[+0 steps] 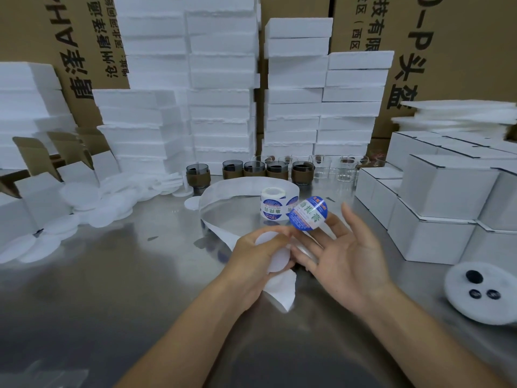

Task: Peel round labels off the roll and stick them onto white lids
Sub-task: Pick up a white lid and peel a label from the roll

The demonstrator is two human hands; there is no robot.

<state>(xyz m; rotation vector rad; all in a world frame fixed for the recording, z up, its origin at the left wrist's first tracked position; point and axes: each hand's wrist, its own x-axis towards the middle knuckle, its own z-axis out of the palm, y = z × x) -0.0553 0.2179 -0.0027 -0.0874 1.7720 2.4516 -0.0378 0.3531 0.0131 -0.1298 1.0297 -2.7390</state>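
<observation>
Round label (307,212): blue rim, white centre band with green characters, slightly curled, peeled free and clinging to the fingertips of the right hand (344,256). That hand is palm up, fingers straight and spread, gripping nothing. Label roll (275,203): upright on the steel table (140,275), just behind the label, with a bare backing strip (281,292) looping out from it and trailing under the hands. White lid (268,238): plain disc, held in the left hand (251,264), fingers and thumb curled round its edge. Hands close together, fingertips nearly meeting. Loose white lids (81,197): heaped at far left.
</observation>
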